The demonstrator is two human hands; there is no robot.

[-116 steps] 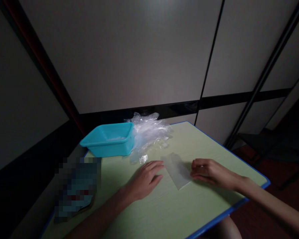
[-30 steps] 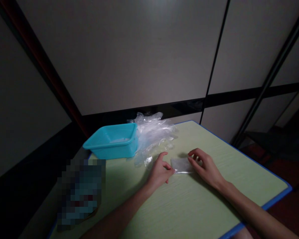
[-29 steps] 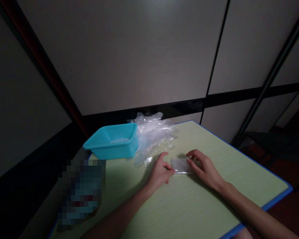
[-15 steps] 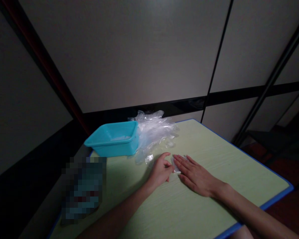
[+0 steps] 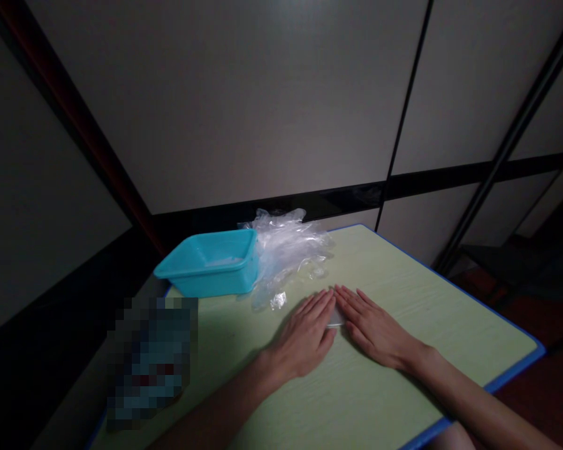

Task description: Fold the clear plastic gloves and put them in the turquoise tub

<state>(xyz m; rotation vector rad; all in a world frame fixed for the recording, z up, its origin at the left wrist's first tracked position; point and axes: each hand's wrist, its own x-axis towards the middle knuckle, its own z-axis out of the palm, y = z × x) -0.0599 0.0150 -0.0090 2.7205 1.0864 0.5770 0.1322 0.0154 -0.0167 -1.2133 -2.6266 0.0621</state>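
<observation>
Both of my hands lie flat, side by side, on a light green table (image 5: 403, 294) with a blue edge. My left hand (image 5: 304, 337) has its fingers stretched out and together. My right hand (image 5: 370, 325) also lies palm down with its fingers extended. Between and under the two hands sits a small folded piece of clear plastic (image 5: 335, 320), of which only a sliver shows. Neither hand grips anything.
A turquoise plastic tub (image 5: 211, 262) stands at the far left of the table. A heap of crumpled clear plastic (image 5: 286, 247) lies right of the tub. A blurred-out object (image 5: 147, 362) sits at the left table edge. Grey wall panels rise behind.
The plastic piece has gone from a long strip to a small folded square. My left hand has opened from a pinch and now lies flat beside the right hand over the plastic.
</observation>
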